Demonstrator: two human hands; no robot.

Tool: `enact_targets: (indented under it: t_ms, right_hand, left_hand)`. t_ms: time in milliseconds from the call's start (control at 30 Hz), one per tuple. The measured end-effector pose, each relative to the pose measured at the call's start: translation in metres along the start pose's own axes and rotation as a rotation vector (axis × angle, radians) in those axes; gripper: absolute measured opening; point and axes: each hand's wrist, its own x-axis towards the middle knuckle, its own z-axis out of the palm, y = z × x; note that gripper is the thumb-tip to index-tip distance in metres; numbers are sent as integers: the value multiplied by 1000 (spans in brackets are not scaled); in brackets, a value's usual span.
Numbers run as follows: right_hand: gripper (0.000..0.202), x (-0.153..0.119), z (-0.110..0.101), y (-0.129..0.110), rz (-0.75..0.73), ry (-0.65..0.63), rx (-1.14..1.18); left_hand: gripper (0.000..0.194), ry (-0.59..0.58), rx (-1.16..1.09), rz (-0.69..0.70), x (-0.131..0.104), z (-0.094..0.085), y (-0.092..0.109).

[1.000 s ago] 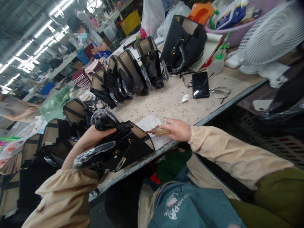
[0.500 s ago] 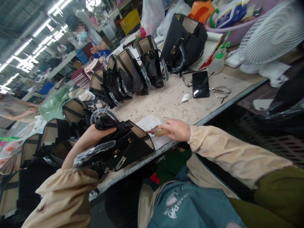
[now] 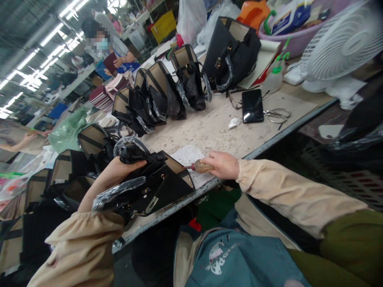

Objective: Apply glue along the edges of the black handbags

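Observation:
A black handbag (image 3: 170,191) lies tilted at the table's near edge, its tan-lined base or end turned toward my right hand. Gold-coloured fittings show on its flap, and clear plastic wraps its handles. My left hand (image 3: 124,169) is closed on the bunched black material at its top; some fingers are hidden. In my right hand (image 3: 223,164) is a hand tool with an amber-brown handle (image 3: 201,166), a reddish collar and a thin shaft. Its tip meets the tan panel's edge; whether awl or screwdriver, I cannot make out. White paper (image 3: 187,153) lies beneath.
Several black handbags stand behind (image 3: 161,89) and at left (image 3: 64,171). A large one (image 3: 231,56) stands farther back. A phone (image 3: 253,105), wire-handled scissors (image 3: 278,115), a spray bottle (image 3: 273,79) and a fan (image 3: 344,48) are at right. Co-workers work beyond.
My right hand and the tool have shifted very slightly. The handbag and my left hand look unmoved. A co-worker's hands at the far left have moved a little.

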Motion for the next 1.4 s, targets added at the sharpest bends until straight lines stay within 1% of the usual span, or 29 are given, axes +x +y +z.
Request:
enact_targets:
  t_ms: [67, 133, 233, 400, 500, 600, 767, 867, 1000, 1133, 1267, 1400]
  right_hand:
    - [38, 1, -1, 0, -3, 7, 5]
    - [38, 1, -1, 0, -4, -20, -6]
    - [38, -1, 1, -2, 3, -66, -28]
    - [36, -1, -1, -7, 16, -37, -37]
    - [34, 1, -6, -11, 28, -65, -54]
    - [34, 0, -12, -16, 32, -104, -63]
    - [36, -1, -18, -20, 56, -91, -86]
    - [33, 0, -18, -22, 72, -112, -93]
    - [28, 1, -18, -26, 68, -147, -94]
    - [30, 3, -20, -29, 86, -144, -107]
    - [30, 5, -22, -32, 120, -175, -124]
    - [27, 4, -26, -36, 109, -212, -123]
  left_hand:
    - [45, -12, -2, -2, 0, 0, 0]
    - [45, -23, 0, 6, 0, -1, -1]
    - [45, -2, 30, 18, 1, -1, -2]
    - [44, -9, 48, 25, 2, -1, -7]
    - [44, 13, 103, 66, 1, -2, -10]
    - [45, 36, 168, 93, -3, -1, -12]
    - [44, 62, 192, 129, -16, 5, -13]
    - [46, 65, 250, 145, -20, 6, -15]
    - [48, 73, 276, 140, -19, 2, -20]
    - [48, 61, 282, 151, -14, 0, -23]
    - [45, 69, 321, 146, -11, 2, -21]
    - [44, 75, 330, 142, -12, 5, -14]
